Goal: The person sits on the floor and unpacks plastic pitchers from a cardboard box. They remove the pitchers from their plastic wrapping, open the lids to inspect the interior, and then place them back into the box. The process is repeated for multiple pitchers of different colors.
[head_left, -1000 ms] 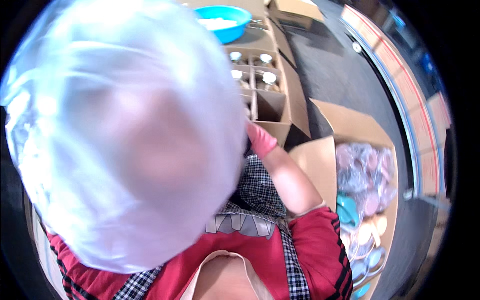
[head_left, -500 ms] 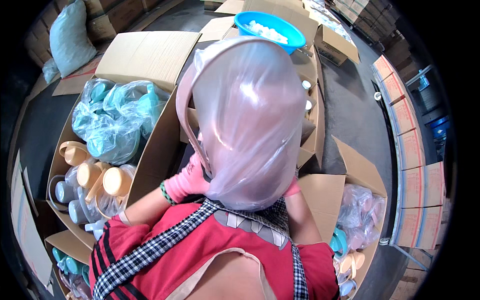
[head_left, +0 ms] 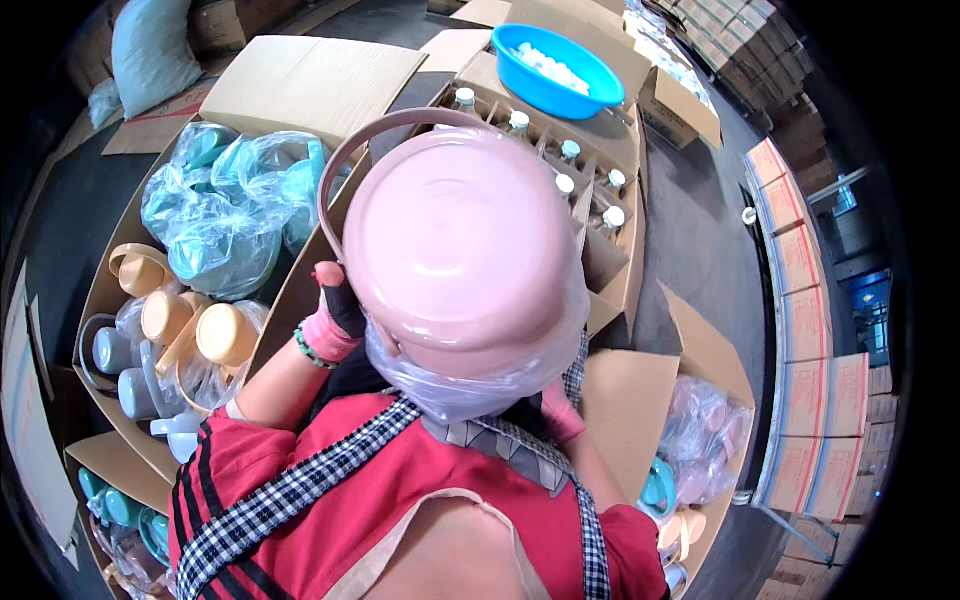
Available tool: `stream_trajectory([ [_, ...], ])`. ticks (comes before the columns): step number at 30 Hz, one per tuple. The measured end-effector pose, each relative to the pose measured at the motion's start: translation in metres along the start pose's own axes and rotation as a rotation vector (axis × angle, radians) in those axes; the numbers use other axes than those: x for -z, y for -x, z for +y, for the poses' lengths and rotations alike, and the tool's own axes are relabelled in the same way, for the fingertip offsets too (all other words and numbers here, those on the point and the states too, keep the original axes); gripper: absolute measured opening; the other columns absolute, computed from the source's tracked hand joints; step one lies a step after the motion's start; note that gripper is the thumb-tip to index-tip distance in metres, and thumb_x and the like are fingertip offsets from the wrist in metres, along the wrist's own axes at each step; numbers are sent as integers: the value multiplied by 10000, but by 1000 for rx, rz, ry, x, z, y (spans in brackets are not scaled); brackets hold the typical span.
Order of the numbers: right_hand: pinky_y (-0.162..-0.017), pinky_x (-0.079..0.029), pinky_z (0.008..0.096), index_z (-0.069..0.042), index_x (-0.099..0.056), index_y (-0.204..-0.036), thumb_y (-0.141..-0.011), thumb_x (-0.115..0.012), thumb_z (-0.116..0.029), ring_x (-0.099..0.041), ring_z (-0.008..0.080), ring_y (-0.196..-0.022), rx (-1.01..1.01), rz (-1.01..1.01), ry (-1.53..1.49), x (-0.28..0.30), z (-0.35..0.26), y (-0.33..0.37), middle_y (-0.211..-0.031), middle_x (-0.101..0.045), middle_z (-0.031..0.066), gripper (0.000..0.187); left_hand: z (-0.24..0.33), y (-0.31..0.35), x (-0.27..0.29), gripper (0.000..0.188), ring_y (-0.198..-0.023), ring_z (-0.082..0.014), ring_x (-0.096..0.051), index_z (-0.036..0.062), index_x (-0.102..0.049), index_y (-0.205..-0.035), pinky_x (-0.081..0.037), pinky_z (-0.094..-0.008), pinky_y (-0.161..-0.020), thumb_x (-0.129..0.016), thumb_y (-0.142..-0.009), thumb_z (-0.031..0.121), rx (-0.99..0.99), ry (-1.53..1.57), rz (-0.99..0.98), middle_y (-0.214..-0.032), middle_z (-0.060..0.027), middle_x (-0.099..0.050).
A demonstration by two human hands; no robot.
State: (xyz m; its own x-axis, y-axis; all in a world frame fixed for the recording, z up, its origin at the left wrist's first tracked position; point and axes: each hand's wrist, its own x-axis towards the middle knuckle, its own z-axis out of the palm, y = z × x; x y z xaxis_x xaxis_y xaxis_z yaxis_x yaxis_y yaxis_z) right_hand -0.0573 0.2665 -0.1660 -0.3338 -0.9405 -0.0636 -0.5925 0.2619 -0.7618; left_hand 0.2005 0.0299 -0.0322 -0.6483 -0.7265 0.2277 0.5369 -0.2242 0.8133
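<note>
A large, round, glossy pink plastic piece with a loop handle (head_left: 450,240) fills the middle, its flat round face turned up toward me. Clear plastic film (head_left: 430,385) bunches around its lower side. My left hand (head_left: 338,315), in a pink and black glove with bare fingertips, grips its left side near the foot of the handle, thumb up. My right hand (head_left: 560,412) is at the lower right of the piece, by the film; its fingers are hidden behind it.
An open carton at left holds teal bagged pieces (head_left: 225,220) and peach handled pieces (head_left: 225,335). Ahead, capped bottles (head_left: 565,187) stand in a divided carton, beside a blue basin (head_left: 555,95) of white bits. Another carton (head_left: 735,480) is at right, near stacked boxes (head_left: 800,330).
The pink piece has tipped so its round face shows, and the film has dropped toward its lower side. My left hand has moved up and left. The bottles are more exposed.
</note>
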Motion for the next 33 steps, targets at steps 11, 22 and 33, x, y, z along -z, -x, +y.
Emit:
stream_trajectory([
  [11, -925, -338, 319, -4, -449, -1172, -847, -469, -410, -449, 205, -1080, -270, 115, -1203, 69, -108, -13, -1152, -505, 91, 520, -21, 13, 18, 916, -1228, -259, -272, 7, -226, -1303, -207, -353, -1016, -757, -613, 292, 64, -838, -620, -1312, -164, -300],
  [22, -966, -287, 337, -39, -435, -1189, -817, -516, -437, -418, 215, -1121, 361, 528, -451, 130, -182, -10, -1203, -453, 115, 551, -30, -49, -2, 410, -922, -161, -500, 12, -474, -1091, -404, -309, -823, -635, -727, 109, -200, -586, -43, -1044, -82, -528],
  [33, -892, -370, 334, -20, -451, -1159, -557, -771, -302, -461, 301, -1077, 327, 320, 478, 224, -273, -31, -1146, -479, 159, 737, -77, -66, -50, 340, -806, -228, -563, 4, -510, -1012, -446, -313, -729, -636, -733, 152, -334, -849, 86, -877, -112, -585],
])
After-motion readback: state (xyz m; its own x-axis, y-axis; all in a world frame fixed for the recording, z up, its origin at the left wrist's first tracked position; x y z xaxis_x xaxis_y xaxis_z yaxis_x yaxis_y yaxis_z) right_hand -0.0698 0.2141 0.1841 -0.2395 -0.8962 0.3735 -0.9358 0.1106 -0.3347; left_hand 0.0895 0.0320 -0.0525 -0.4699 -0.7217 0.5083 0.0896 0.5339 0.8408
